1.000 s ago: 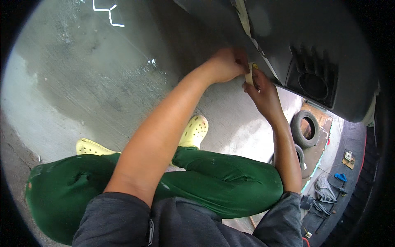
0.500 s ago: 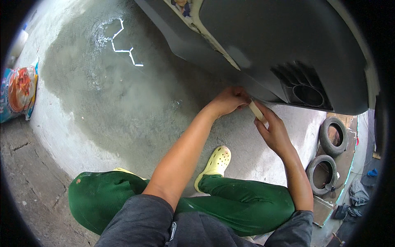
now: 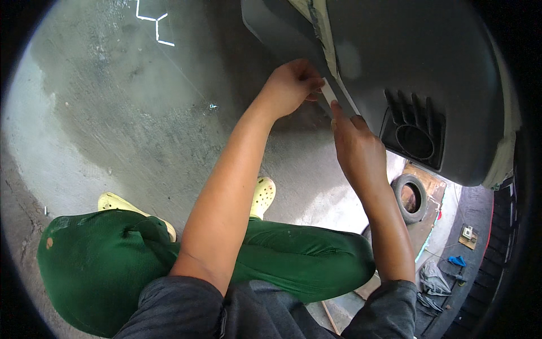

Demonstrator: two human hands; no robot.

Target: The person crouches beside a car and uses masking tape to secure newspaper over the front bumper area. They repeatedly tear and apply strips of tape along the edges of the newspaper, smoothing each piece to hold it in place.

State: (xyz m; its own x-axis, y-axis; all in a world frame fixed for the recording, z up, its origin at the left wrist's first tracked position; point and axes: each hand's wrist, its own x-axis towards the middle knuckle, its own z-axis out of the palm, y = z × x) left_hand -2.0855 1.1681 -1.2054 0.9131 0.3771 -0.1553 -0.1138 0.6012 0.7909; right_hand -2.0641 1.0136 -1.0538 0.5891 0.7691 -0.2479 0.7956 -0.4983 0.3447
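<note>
A dark grey car bumper (image 3: 446, 68) fills the upper right, with a round opening in a slatted recess (image 3: 415, 141). Pale masking tape (image 3: 323, 37) runs along one of its edges. My left hand (image 3: 288, 87), fingers closed, pinches one end of a short cream length of masking tape (image 3: 329, 92) close to the bumper's lower lip. Against the other end is my right hand (image 3: 361, 150), its fingers curled round the tape; the rest of the roll is hidden by that hand. Both hands are just below the taped edge.
At the right, a small tyre (image 3: 409, 198) lies on a brown board (image 3: 432, 183). Beyond it are a grey cloth (image 3: 435, 279) and a blue item (image 3: 457, 260). Yellow clogs (image 3: 263, 195) are on my feet on the damp concrete floor (image 3: 152, 124).
My view has shifted, and the bumper sits further right and lower in it. Both hands have moved up and left in the picture. The tape now shows as a narrower pale strip between them.
</note>
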